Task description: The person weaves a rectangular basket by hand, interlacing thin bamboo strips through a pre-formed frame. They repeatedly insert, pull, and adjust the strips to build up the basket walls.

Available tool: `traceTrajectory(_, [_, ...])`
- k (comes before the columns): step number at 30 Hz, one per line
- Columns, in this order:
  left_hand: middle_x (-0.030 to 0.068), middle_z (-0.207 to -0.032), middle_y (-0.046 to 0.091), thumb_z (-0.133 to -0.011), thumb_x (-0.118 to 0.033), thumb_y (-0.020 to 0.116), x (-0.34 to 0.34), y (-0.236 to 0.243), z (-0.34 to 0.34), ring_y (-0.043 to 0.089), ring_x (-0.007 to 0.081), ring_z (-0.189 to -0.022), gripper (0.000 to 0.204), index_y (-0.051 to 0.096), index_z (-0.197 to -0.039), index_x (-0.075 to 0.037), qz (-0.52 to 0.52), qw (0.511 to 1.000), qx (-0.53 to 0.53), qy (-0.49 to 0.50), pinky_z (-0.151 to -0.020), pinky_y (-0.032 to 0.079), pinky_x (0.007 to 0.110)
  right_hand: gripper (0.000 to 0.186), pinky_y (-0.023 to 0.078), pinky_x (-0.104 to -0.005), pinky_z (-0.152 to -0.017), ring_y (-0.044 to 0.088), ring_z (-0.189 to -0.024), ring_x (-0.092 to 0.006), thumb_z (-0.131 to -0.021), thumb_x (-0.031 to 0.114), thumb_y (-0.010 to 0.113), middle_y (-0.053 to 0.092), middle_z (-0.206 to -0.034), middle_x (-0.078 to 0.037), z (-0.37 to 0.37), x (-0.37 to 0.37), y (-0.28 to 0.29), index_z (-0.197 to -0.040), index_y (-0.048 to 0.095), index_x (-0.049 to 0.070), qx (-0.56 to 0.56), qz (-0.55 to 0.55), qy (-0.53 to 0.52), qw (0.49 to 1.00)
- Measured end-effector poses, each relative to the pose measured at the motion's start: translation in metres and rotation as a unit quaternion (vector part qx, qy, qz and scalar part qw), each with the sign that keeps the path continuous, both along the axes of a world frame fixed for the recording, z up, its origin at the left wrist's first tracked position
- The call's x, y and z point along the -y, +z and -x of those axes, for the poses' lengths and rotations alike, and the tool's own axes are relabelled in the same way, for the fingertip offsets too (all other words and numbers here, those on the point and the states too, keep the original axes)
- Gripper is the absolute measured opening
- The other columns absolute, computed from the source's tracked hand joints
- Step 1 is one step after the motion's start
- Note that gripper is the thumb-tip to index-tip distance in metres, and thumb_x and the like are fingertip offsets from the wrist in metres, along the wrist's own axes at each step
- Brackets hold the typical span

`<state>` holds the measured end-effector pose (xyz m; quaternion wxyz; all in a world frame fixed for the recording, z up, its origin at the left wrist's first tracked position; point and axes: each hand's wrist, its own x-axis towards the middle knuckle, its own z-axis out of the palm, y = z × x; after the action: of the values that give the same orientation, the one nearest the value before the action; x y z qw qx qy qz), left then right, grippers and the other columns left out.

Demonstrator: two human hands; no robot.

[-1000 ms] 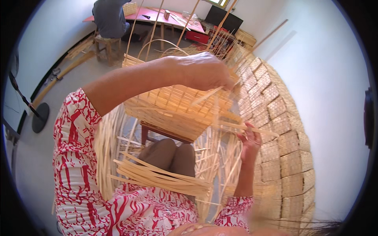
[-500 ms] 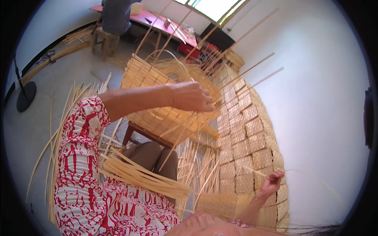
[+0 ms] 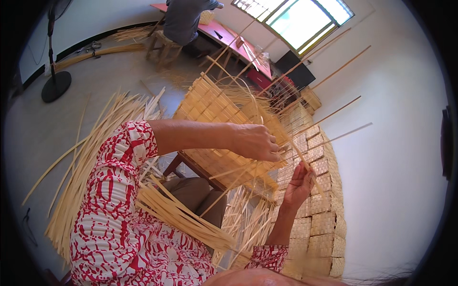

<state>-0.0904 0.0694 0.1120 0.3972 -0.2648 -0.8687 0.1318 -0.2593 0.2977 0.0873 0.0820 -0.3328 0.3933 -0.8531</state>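
Note:
A half-woven bamboo basket (image 3: 210, 102) tilts on a wooden stool (image 3: 174, 167) in front of my knees, with long strips standing out from its edges. My left hand (image 3: 257, 142) is closed at the basket's near right corner; the fingers hide what they hold. One thin strip (image 3: 248, 88) arcs over the basket and comes down behind that hand. Just to the right, my right hand (image 3: 298, 187) is raised and pinches a flat bamboo strip (image 3: 301, 156) slanting past its fingertips. A bundle of loose strips (image 3: 186, 214) lies across my lap.
Stacked woven baskets (image 3: 320, 205) line the wall on the right. Loose strips (image 3: 102, 138) spread over the floor at left, near a standing fan (image 3: 56, 86). Farther back, a person (image 3: 181, 21) sits on a stool at a pink table (image 3: 234, 40).
My right hand has come up and inward from the lower right, bringing its strip close to my left hand. The left hand stays closed at the basket. The whole view has shifted.

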Motion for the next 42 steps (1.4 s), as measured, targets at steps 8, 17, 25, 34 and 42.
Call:
traceTrajectory(8, [0.0029,-0.101,0.066,-0.09,-0.022,0.06,-0.006,0.029,-0.01,0.067,0.0173,-0.095,0.045,0.051,-0.133,-0.014,-0.022,0.995,0.089,0.039,-0.07,0.054,0.032,0.02,0.055,-0.032,-0.089,0.064,-0.107,-0.0229,-0.102,0.022,0.052,0.064,-0.112,-0.009,0.04,-0.011,-0.036,-0.114,0.059,0.007,-0.01,-0.071,0.01,0.997])
traceTrajectory(17, [0.0221,-0.123,0.056,-0.088,-0.014,0.069,0.11,0.156,-0.048,0.054,0.0297,-0.118,0.056,0.044,-0.137,-0.002,-0.45,0.724,-0.514,-0.096,-0.097,0.045,0.04,0.033,0.045,-0.0377,-0.094,0.058,-0.113,-0.0209,-0.102,0.033,0.051,0.061,-0.124,-0.005,0.031,0.006,-0.028,-0.126,0.055,0.011,0.062,-0.131,0.057,0.988])
traceTrajectory(25, [0.0031,-0.092,0.065,-0.092,-0.028,0.069,0.227,-0.039,-0.065,0.062,0.0099,-0.084,0.037,0.061,-0.119,-0.005,-0.635,0.767,-0.08,0.046,-0.069,0.051,0.027,0.035,0.05,-0.0479,-0.096,0.051,-0.127,-0.0294,-0.103,0.029,0.049,0.058,-0.13,-0.014,0.031,-0.008,-0.024,-0.132,0.051,0.009,0.156,-0.025,0.211,0.965])
traceTrajectory(34, [0.0018,-0.092,0.069,-0.097,-0.026,0.062,0.22,-0.039,-0.091,0.068,0.0103,-0.08,0.019,0.066,-0.103,-0.008,-0.76,0.648,0.01,0.039,-0.071,0.058,0.026,0.03,0.054,-0.0406,-0.088,0.06,-0.107,-0.0216,-0.101,0.027,0.054,0.059,-0.116,-0.011,0.028,0.009,-0.028,-0.123,0.054,0.007,0.079,-0.076,0.084,0.99])
traceTrajectory(42, [0.001,-0.092,0.068,-0.098,-0.023,0.061,0.238,-0.05,-0.108,0.069,0.0105,-0.089,0.015,0.065,-0.101,-0.009,-0.715,0.685,0.118,0.074,-0.073,0.059,0.028,0.03,0.056,-0.0333,-0.085,0.063,-0.101,-0.0217,-0.101,0.023,0.054,0.059,-0.12,-0.013,0.047,0.012,-0.048,-0.12,0.057,-0.001,0.071,-0.071,0.046,0.994])
